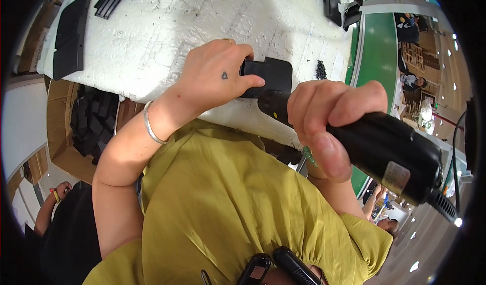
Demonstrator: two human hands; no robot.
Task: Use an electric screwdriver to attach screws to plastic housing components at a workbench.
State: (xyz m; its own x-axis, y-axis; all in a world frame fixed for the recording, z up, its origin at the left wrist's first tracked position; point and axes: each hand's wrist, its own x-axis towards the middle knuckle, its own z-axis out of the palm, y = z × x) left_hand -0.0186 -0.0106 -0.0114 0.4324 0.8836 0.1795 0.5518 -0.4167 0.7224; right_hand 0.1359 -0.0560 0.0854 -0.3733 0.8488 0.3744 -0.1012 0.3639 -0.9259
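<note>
In my right hand (336, 115) is a thick black corded electric screwdriver (395, 146), my fingers wrapped round its body. Its narrow front end points left, beside the lower edge of a flat black plastic part (278, 75). I cannot see whether its tip touches that part. My left hand (217, 75) grips the part's left side between thumb and fingers, steadying it over the white-covered table (212, 16). The fingertips are partly hidden behind the part. A small heap of dark screws (321, 70) lies just right of the part.
Flat black panels (71, 37) lie at the table's left edge, with slotted black pieces (114, 1) beyond. More black parts (332, 4) sit far right. A cardboard box (61, 133) of black pieces stands below left. A green surface (378, 57) runs along the right. Another person's hand (63, 190) shows lower left.
</note>
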